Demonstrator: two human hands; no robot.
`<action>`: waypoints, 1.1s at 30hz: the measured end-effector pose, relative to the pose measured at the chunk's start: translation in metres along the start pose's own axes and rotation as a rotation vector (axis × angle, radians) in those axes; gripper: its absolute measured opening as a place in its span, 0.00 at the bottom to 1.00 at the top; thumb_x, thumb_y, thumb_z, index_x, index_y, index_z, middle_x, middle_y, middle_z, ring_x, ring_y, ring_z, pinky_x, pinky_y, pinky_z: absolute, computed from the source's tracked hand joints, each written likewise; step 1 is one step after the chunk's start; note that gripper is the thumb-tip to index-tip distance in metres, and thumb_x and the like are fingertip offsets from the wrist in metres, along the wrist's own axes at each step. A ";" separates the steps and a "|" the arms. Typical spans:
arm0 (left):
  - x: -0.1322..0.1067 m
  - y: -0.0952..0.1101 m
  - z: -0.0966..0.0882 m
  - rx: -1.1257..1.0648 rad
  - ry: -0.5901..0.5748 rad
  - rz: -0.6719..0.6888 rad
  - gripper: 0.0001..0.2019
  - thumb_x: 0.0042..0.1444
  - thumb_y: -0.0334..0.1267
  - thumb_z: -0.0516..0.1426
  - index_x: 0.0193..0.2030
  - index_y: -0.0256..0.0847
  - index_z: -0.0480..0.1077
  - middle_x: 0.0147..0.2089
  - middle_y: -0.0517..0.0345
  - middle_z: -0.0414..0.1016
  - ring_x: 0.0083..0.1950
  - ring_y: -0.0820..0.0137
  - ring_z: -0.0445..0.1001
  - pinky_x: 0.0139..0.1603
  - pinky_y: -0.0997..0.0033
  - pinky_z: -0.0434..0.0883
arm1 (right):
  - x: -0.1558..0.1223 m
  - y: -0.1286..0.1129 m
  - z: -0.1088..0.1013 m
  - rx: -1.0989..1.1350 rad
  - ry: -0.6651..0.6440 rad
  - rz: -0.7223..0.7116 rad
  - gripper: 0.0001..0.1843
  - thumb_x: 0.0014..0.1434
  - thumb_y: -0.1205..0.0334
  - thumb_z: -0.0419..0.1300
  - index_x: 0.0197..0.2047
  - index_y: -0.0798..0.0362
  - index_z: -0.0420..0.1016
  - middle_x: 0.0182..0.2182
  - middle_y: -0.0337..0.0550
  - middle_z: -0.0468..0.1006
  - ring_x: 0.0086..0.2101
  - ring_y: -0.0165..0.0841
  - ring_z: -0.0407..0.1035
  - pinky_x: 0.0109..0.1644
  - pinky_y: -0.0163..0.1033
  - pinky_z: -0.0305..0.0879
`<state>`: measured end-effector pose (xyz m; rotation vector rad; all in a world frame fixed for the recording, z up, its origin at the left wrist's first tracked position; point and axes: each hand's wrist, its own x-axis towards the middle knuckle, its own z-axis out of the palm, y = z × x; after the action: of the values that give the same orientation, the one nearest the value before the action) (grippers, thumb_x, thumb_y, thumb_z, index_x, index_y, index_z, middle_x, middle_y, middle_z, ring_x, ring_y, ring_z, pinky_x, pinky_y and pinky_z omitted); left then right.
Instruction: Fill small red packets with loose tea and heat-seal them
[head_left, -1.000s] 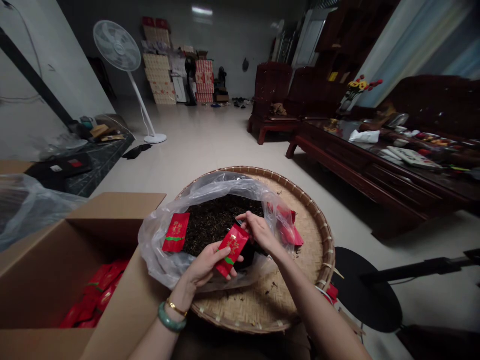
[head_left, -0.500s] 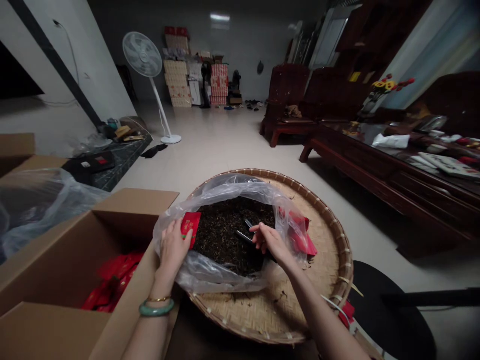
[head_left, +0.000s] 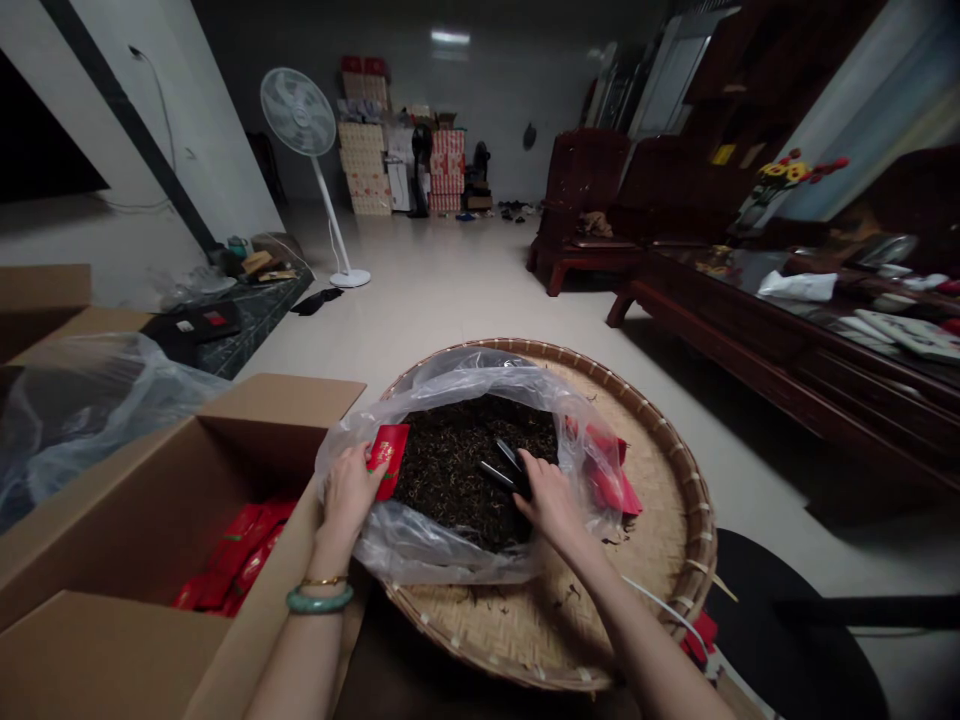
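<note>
Dark loose tea leaves (head_left: 450, 470) fill an open clear plastic bag (head_left: 450, 560) that rests on a round woven bamboo tray (head_left: 637, 580). At the bag's left rim, my left hand (head_left: 351, 490) is closed on a small red packet (head_left: 389, 462) with gold print. Over the right part of the leaves, my right hand (head_left: 551, 500) grips a pair of dark tongs (head_left: 506, 468), their two shiny arms spread apart and pointing left. The tongs' held end is hidden under my fingers. More red packets (head_left: 611, 470) lie on the tray behind the bag's right side.
An open cardboard box (head_left: 150, 500) with red packets (head_left: 236, 560) inside stands close by on the left. A black round base (head_left: 795, 630) is on the floor at right. Farther off are a white fan (head_left: 300, 115), a dark wooden table (head_left: 750, 330) and stacked boxes (head_left: 365, 165).
My right hand has lowered and closed around the tongs; its fingers were raised and looser before. My left hand keeps the red packet at the bag's rim. The view has shifted slightly.
</note>
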<state>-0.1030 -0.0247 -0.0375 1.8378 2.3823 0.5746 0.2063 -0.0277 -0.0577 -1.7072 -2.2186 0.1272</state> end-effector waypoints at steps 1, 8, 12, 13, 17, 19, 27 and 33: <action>0.001 -0.001 0.001 -0.010 0.000 -0.001 0.21 0.54 0.39 0.55 0.53 0.32 0.67 0.43 0.43 0.75 0.43 0.59 0.75 0.44 0.65 0.69 | 0.002 0.003 0.001 0.001 0.000 -0.006 0.33 0.50 0.67 0.59 0.60 0.56 0.58 0.43 0.52 0.73 0.41 0.42 0.66 0.44 0.44 0.64; 0.007 -0.001 -0.007 -0.025 -0.059 -0.027 0.19 0.52 0.41 0.57 0.49 0.34 0.71 0.42 0.43 0.78 0.42 0.57 0.76 0.43 0.65 0.69 | 0.014 0.018 -0.004 -0.074 0.179 0.060 0.31 0.55 0.66 0.55 0.62 0.55 0.56 0.51 0.56 0.67 0.48 0.46 0.62 0.46 0.48 0.63; 0.004 0.005 -0.011 -0.168 -0.014 -0.089 0.15 0.51 0.39 0.57 0.44 0.36 0.74 0.38 0.46 0.79 0.40 0.56 0.77 0.41 0.63 0.70 | 0.010 0.012 -0.005 -0.038 0.193 0.005 0.25 0.56 0.66 0.54 0.58 0.54 0.63 0.52 0.56 0.66 0.51 0.47 0.61 0.49 0.50 0.63; 0.001 0.007 -0.011 -0.236 0.018 -0.100 0.14 0.50 0.39 0.58 0.42 0.37 0.75 0.37 0.47 0.80 0.40 0.57 0.77 0.42 0.63 0.70 | 0.009 0.009 -0.007 -0.022 0.199 -0.008 0.23 0.56 0.65 0.55 0.56 0.55 0.65 0.51 0.56 0.67 0.51 0.47 0.61 0.50 0.51 0.62; -0.014 0.028 -0.011 -0.606 0.050 -0.085 0.11 0.45 0.42 0.61 0.34 0.39 0.76 0.33 0.53 0.80 0.36 0.62 0.77 0.42 0.65 0.71 | 0.006 -0.013 -0.020 0.181 0.304 -0.108 0.18 0.60 0.61 0.53 0.53 0.52 0.68 0.49 0.54 0.70 0.51 0.44 0.62 0.54 0.53 0.60; -0.024 0.046 -0.011 -0.755 -0.034 -0.070 0.11 0.41 0.42 0.63 0.31 0.39 0.75 0.31 0.55 0.79 0.33 0.64 0.76 0.38 0.67 0.72 | 0.007 -0.029 -0.029 0.336 0.339 -0.210 0.21 0.62 0.61 0.52 0.58 0.51 0.63 0.51 0.53 0.69 0.52 0.41 0.62 0.55 0.50 0.62; -0.046 0.091 -0.003 -1.121 -0.309 -0.074 0.11 0.37 0.40 0.66 0.28 0.37 0.75 0.26 0.57 0.78 0.28 0.69 0.73 0.30 0.73 0.71 | 0.013 -0.063 -0.029 0.374 0.418 -0.415 0.23 0.63 0.66 0.50 0.61 0.50 0.61 0.51 0.53 0.70 0.50 0.39 0.64 0.54 0.49 0.65; -0.049 0.092 0.005 -1.207 -0.340 -0.103 0.13 0.35 0.40 0.66 0.28 0.35 0.75 0.25 0.58 0.77 0.26 0.72 0.72 0.28 0.75 0.70 | 0.010 -0.055 -0.023 0.442 0.503 -0.341 0.24 0.62 0.67 0.53 0.61 0.50 0.61 0.41 0.51 0.72 0.42 0.37 0.67 0.44 0.45 0.70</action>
<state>-0.0036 -0.0505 -0.0190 1.0991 1.3175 1.1909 0.1609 -0.0364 -0.0187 -0.9818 -1.8855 0.0841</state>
